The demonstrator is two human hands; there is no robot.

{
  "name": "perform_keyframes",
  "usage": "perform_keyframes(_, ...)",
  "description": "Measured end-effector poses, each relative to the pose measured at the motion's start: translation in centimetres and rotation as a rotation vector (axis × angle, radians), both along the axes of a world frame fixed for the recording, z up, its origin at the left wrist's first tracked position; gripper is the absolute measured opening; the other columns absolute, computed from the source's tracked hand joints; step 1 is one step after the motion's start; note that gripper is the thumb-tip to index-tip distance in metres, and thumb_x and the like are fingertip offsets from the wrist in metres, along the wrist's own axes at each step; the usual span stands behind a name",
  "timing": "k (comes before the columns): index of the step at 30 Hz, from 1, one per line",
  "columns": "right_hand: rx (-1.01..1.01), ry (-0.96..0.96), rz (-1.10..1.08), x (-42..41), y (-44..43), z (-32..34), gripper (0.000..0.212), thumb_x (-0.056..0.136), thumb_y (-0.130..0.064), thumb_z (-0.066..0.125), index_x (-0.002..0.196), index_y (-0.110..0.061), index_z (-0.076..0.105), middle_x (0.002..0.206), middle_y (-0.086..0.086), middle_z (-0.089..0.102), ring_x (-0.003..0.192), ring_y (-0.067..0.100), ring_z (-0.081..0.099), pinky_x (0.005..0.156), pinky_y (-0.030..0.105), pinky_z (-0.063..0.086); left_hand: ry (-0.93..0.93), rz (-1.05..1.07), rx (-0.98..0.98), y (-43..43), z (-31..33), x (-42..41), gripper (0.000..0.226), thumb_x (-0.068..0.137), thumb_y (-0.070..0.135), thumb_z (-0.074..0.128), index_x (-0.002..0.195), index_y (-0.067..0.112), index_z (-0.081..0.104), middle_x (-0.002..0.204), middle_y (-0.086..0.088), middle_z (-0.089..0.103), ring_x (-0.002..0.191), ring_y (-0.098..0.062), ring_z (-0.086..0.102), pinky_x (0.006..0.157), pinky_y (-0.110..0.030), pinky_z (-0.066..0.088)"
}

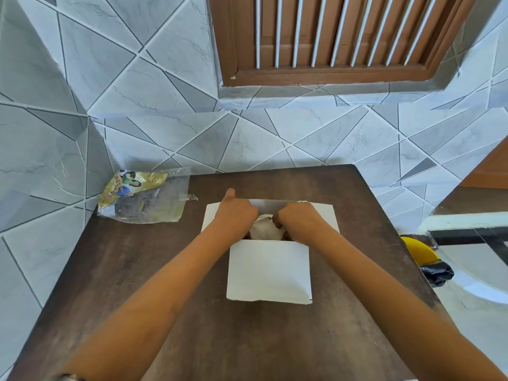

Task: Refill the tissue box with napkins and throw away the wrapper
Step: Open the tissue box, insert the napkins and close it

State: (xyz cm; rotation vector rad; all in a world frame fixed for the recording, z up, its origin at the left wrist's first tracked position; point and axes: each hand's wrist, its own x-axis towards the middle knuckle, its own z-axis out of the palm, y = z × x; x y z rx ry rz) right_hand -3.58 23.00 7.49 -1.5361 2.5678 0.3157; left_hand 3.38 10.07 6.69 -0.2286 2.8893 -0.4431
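A white cardboard tissue box (269,270) lies open on the dark wooden table (154,270), its flaps spread out. White napkins (262,229) show inside the opening. My left hand (236,213) and my right hand (298,218) are both at the opening, fingers curled down onto the napkins, left thumb raised. How far the fingers reach in is hidden. An empty clear plastic wrapper (143,198) with a gold printed picture lies flat at the table's far left corner, apart from both hands.
A tiled wall stands right behind and left of the table. A brown shuttered window (330,37) is above. Beyond the table's right edge, a yellow bin (417,250) with a black bag (437,273) stands on the floor.
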Motion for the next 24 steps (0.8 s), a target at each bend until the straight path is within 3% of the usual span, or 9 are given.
perform_keyframes(5, -0.075, -0.018, 0.005, -0.4, 0.6, -0.3, 0.024, 0.082, -0.015, 0.059, 0.105, -0.013, 0.064, 0.104, 0.010, 0.069, 0.095, 0.028, 0.062, 0.074, 0.030, 0.046, 0.008, -0.027, 0.049, -0.1, 0.4, 0.6, 0.005, 0.086, 0.019, 0.057, 0.082, 0.019, 0.060, 0.098, -0.003, 0.067, 0.095, -0.022, 0.058, 0.100, -0.037, 0.025)
perform_keyframes(8, -0.253, -0.116, -0.081, -0.5, 2.1, 0.1, 0.031, 0.082, -0.026, 0.060, 0.112, -0.016, 0.060, 0.111, 0.005, 0.064, 0.101, 0.028, 0.059, 0.073, 0.031, 0.044, 0.165, -0.037, 0.395, -1.6, 0.8, 2.0, 0.025, 0.079, 0.024, 0.063, 0.104, 0.024, 0.066, 0.110, 0.000, 0.068, 0.104, -0.021, 0.057, 0.096, -0.037, 0.031)
perform_keyframes(10, -0.454, -0.021, -0.244, -0.3, 3.4, 0.3, 0.034, 0.082, -0.030, 0.061, 0.112, -0.013, 0.056, 0.113, 0.006, 0.060, 0.103, 0.028, 0.057, 0.071, 0.032, 0.045, 0.410, 0.044, 0.668, -2.9, 1.3, 2.9, 0.032, 0.076, 0.026, 0.070, 0.108, 0.023, 0.065, 0.116, 0.001, 0.066, 0.111, -0.021, 0.056, 0.097, -0.039, 0.040)
perform_keyframes(11, -0.498, 0.045, -0.350, -0.2, 4.0, 0.4, 0.036, 0.083, -0.032, 0.061, 0.112, -0.012, 0.055, 0.113, 0.008, 0.060, 0.103, 0.028, 0.057, 0.072, 0.033, 0.047, 0.494, 0.090, 0.717, -3.6, 1.3, 3.1, 0.035, 0.076, 0.027, 0.071, 0.110, 0.022, 0.064, 0.119, 0.000, 0.064, 0.113, -0.021, 0.056, 0.098, -0.039, 0.041)
perform_keyframes(13, -0.438, 0.067, -0.529, 0.1, 4.6, 0.5, 0.041, 0.083, -0.038, 0.061, 0.111, -0.009, 0.054, 0.110, 0.012, 0.063, 0.100, 0.030, 0.060, 0.073, 0.034, 0.048, 0.464, 0.199, 0.721, -4.7, 1.1, 3.3, 0.045, 0.077, 0.031, 0.070, 0.119, 0.020, 0.058, 0.127, -0.002, 0.059, 0.118, -0.022, 0.053, 0.100, -0.039, 0.042)
perform_keyframes(15, -0.359, -0.056, -0.608, 0.5, 4.4, 0.2, 0.041, 0.083, -0.040, 0.061, 0.107, -0.007, 0.058, 0.107, 0.013, 0.066, 0.098, 0.031, 0.062, 0.074, 0.034, 0.048, 0.313, 0.277, 0.726, -5.2, 0.6, 3.0, 0.051, 0.079, 0.038, 0.068, 0.124, 0.019, 0.054, 0.130, -0.004, 0.058, 0.120, -0.023, 0.051, 0.100, -0.038, 0.042)
perform_keyframes(18, -0.411, -0.245, -0.626, 0.7, 3.7, -0.4, 0.027, 0.082, -0.019, 0.060, 0.102, -0.001, 0.061, 0.104, 0.017, 0.067, 0.095, 0.033, 0.063, 0.071, 0.033, 0.048, 0.239, 0.296, 0.708, -5.0, 0.4, 2.6, 0.037, 0.080, 0.037, 0.065, 0.110, 0.016, 0.062, 0.115, -0.008, 0.064, 0.105, -0.026, 0.057, 0.084, -0.036, 0.045)
perform_keyframes(21, -0.580, -0.356, -0.603, 0.7, 3.3, -1.3, 0.022, 0.077, -0.003, 0.057, 0.097, 0.005, 0.063, 0.094, 0.021, 0.069, 0.086, 0.036, 0.064, 0.065, 0.032, 0.045, 0.381, 0.352, 0.649, -4.8, 0.4, 3.0, 0.028, 0.077, 0.033, 0.064, 0.101, 0.018, 0.067, 0.111, -0.005, 0.065, 0.102, -0.026, 0.059, 0.074, -0.032, 0.043)
perform_keyframes(24, -0.769, -0.378, -0.517, 0.8, 2.9, -2.3, 0.021, 0.079, -0.005, 0.060, 0.100, 0.000, 0.062, 0.094, 0.019, 0.071, 0.085, 0.036, 0.065, 0.070, 0.036, 0.051, 0.632, 0.424, 0.631, -4.3, 0.9, 4.3, 0.025, 0.076, 0.031, 0.064, 0.099, 0.022, 0.066, 0.107, -0.004, 0.068, 0.100, -0.026, 0.060, 0.074, -0.033, 0.044)
